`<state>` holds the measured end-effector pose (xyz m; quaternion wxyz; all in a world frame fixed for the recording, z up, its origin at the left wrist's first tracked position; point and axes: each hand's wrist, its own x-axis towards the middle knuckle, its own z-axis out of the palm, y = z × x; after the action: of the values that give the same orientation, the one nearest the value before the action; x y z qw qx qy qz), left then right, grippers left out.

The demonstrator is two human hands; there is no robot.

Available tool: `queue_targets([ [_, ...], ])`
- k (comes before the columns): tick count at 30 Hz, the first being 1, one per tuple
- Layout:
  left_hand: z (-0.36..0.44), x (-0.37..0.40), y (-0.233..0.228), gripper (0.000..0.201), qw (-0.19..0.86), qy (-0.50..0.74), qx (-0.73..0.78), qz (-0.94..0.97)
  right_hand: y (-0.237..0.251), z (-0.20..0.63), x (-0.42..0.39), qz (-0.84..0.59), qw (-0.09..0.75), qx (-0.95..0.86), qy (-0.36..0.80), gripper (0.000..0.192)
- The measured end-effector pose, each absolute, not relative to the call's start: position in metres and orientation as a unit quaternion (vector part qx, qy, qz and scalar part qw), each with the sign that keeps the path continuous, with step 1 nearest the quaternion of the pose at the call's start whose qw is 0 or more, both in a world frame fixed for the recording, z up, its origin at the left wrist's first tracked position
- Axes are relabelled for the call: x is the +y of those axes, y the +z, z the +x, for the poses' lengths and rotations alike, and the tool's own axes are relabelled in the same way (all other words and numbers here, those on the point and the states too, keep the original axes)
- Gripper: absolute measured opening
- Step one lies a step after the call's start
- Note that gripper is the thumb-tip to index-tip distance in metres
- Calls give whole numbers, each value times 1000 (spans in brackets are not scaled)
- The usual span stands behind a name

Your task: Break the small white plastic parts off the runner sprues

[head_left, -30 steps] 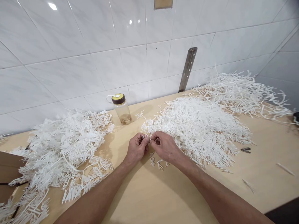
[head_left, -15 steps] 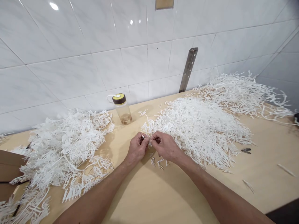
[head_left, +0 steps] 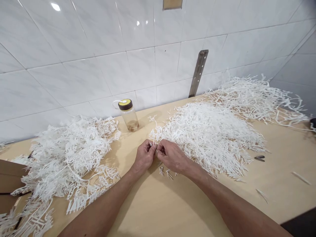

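A heap of branched white plastic pieces [head_left: 66, 154] covers the left of the pale wooden table [head_left: 158, 204], with a capped clear bottle [head_left: 128, 115] standing behind it near the tiled wall [head_left: 98, 49]. At centre, the left hand [head_left: 144, 157] and right hand [head_left: 171, 156] meet fingertip to fingertip, each pinched shut on one thin white sprig [head_left: 155, 144] held just above the tabletop — its far end reaches back toward the second heap [head_left: 209, 135]. A few small white bits [head_left: 169, 172] lie on the wood directly below the hands. Further right, a third, looser tangle of strips [head_left: 254, 97] lies beside a metal bracket [head_left: 198, 72] on the wall. The work looks best done with both pinches kept close to the joint, so the slender piece parts cleanly rather than bending — and with the sprig kept clear of the heap behind it.
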<state>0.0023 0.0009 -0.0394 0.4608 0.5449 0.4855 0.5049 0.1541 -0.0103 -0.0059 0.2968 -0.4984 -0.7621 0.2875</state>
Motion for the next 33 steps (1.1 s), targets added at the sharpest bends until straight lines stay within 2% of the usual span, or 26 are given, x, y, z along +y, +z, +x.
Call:
queue_targets([
  [6,-3,1,-32,30,466,514,501,517,12,160,-26,-407,294,-779,376,5],
  [10,-2,0,-29,35,499,515,491,495,14,171,-23,-440,305,-741,405,3],
  [18,0,0,-28,36,515,531,477,475,16,182,-13,-462,299,-770,322,12],
  [22,0,-1,-27,36,520,525,470,483,6,176,-10,-475,325,-770,276,16],
  [26,-1,-2,-27,37,526,499,465,508,-4,169,-9,-460,326,-775,285,21],
  [33,-2,-1,-30,37,526,490,462,519,-5,165,-8,-499,311,-743,321,15],
])
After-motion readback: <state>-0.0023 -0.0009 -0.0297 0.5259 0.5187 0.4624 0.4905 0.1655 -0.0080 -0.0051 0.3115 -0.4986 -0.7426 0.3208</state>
